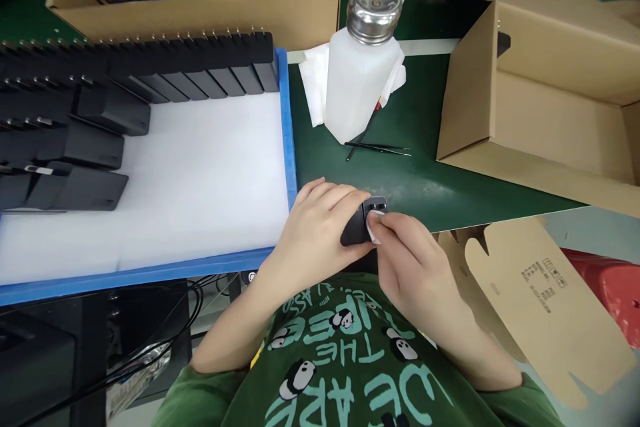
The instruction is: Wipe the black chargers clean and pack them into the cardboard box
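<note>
My left hand [327,214] is closed around a black power adapter [354,228] at the front edge of the green table. Its pin end faces right, partly covered by my fingers. In my right hand [413,247] a small folded white wipe [373,226] is pinched between thumb and fingers and pressed against that end of the adapter. Left of my hands lies a white tray [210,174] with blue edges, holding rows of similar black adapters [200,67] with metal pins.
A white pump bottle [357,80] with its metal lid up stands on white tissue [314,80]. Black tweezers [380,148] lie before it. One cardboard box [200,10] behind the tray holds more adapters; another open box [467,94] stands right. Flattened cardboard [545,307] lies lower right.
</note>
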`<state>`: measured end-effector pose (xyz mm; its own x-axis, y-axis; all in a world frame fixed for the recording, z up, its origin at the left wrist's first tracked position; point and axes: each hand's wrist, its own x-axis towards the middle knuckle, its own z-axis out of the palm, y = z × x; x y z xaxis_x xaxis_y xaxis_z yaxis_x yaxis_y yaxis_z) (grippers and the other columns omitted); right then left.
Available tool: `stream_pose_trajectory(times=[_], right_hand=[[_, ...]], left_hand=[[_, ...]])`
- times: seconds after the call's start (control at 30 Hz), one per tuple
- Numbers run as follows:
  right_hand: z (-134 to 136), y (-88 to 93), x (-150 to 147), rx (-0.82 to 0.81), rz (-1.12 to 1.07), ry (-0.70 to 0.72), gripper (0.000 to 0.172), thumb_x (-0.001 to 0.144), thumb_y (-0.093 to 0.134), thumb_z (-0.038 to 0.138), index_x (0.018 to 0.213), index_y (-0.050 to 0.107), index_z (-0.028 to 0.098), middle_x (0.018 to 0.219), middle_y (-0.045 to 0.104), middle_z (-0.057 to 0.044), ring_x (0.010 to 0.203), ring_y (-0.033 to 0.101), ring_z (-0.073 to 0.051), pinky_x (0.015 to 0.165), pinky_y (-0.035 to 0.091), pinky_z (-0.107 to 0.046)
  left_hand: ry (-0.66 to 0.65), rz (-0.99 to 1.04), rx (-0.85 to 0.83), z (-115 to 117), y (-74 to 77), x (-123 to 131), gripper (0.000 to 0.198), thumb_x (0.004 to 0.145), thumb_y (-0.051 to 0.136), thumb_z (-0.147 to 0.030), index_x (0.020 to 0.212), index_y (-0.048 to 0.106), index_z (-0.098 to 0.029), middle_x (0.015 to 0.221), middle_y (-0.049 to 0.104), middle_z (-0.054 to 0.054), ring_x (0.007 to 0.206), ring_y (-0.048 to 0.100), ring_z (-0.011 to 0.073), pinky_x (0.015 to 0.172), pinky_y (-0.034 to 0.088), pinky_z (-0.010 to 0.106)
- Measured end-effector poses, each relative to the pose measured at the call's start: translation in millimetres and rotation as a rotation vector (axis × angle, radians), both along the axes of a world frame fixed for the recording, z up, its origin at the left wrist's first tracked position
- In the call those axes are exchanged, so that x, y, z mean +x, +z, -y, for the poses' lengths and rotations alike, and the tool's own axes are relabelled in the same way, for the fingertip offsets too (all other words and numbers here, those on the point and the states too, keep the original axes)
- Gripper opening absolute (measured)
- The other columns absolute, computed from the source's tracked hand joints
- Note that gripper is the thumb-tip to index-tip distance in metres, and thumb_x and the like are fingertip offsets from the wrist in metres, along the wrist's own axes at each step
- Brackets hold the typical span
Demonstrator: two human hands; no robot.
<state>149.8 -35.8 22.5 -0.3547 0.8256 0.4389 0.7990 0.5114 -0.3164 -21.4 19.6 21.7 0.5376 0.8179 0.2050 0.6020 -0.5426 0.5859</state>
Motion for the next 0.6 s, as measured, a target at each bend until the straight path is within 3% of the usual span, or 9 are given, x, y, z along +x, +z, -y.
stream_pose_trajectory(times=[0.13,0.33,0.6], right_hand=[[-4.9,-2.9,-1.8,0.021,0.000,0.029,0.031,0.091,0.048,-0.001,0.119,0.057,0.009,0.105,0.064,-0.013,0.093,0.061,-0.020,0.081,0.058,-0.034],[-4.3,-3.0,12.8,0.017,-0.003,0.018,0.041,0.088,0.050,-0.004,0.124,0.057,0.013,0.107,0.062,-0.012,0.098,0.060,-0.021,0.085,0.056,-0.033],[-7.9,-7.2,6.3,0.048,-0.008,0.090,0.039,0.088,0.049,-0.005,0.123,0.056,0.009,0.108,0.063,-0.013,0.095,0.059,-0.020,0.084,0.056,-0.033]], left_hand=[[0.008,-0.004,-0.007,1.2,-1.0,-1.1,0.041,0.082,0.072,-0.028,0.120,0.059,-0.016,0.115,0.069,0.004,0.107,0.063,0.0226,0.108,0.038,0.043],[0.003,0.015,0.011,1.7,-4.1,-1.2,0.048,0.082,0.075,-0.039,0.120,0.060,-0.013,0.116,0.069,0.006,0.106,0.062,0.0256,0.102,0.041,0.043],[0.010,0.013,0.011,1.9,-3.8,-1.1,0.042,0.085,0.071,-0.034,0.120,0.061,-0.013,0.114,0.069,0.006,0.102,0.062,0.0237,0.099,0.042,0.041]])
